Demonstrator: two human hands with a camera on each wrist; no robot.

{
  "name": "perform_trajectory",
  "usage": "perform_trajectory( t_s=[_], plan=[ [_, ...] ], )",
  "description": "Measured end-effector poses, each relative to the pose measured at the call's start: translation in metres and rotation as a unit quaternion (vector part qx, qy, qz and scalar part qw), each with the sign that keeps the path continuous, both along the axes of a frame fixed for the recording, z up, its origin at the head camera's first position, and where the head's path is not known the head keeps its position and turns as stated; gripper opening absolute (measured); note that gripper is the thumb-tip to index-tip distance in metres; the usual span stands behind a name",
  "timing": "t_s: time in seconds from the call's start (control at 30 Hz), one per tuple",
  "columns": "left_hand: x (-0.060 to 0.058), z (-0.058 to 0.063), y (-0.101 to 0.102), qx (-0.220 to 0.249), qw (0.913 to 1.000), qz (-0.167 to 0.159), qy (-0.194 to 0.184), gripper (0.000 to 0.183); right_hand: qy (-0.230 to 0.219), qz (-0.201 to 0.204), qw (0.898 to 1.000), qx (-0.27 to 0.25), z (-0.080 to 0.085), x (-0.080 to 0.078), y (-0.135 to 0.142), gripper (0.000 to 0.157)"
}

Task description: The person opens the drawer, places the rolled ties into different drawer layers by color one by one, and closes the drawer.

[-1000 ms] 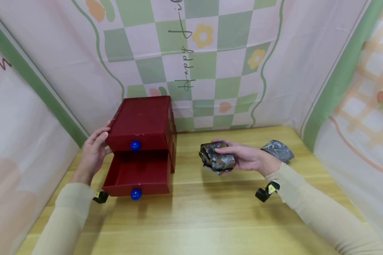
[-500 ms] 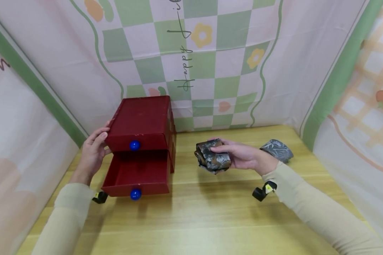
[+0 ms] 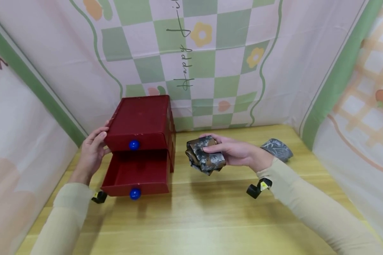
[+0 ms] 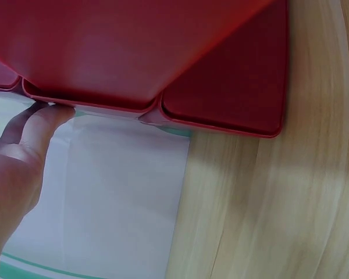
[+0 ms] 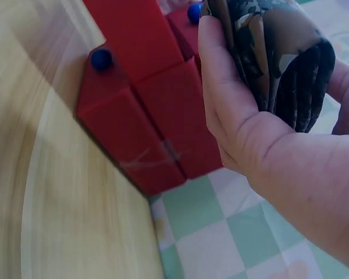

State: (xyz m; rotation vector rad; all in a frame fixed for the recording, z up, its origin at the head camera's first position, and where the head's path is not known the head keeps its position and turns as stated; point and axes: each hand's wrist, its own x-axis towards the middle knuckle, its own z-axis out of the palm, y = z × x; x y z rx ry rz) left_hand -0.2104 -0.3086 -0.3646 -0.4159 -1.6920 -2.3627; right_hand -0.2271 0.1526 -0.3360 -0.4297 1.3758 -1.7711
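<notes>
The left hand (image 3: 92,150) grips the red cabinet (image 3: 143,113); right of it, the right hand (image 3: 234,152) holds folded cloth (image 3: 204,161), probably for storing. Next should be reaching the open drawer (image 3: 153,188).

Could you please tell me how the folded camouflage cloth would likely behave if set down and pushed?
The folded camouflage cloth is probably soft, since its layers bend in smooth loops. It may unfold, as corners jut out and no tie shows. Its flattish sides suggest it would slide rather than roll.
</notes>
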Motion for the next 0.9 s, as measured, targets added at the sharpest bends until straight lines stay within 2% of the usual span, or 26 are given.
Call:
perform_trajectory(
  t_s=[0.43,0.67,0.9],
  plan=[
    [0.001,0.000,0.002,0.003,0.9999,-0.010,-0.002,0.022,0.017,-0.044,0.999,-0.005,0.011,0.009,-0.027,0.055],
    [0.001,-0.001,0.000,0.007,0.9998,-0.018,0.001,0.023,0.039,-0.056,0.998,-0.009,0.015,0.012,-0.041,0.064],
    [0.000,0.001,0.000,0.012,0.9999,-0.009,0.002,0.022,0.028,-0.081,0.996,-0.034,0.022,0.013,-0.059,0.059]
  ],
)
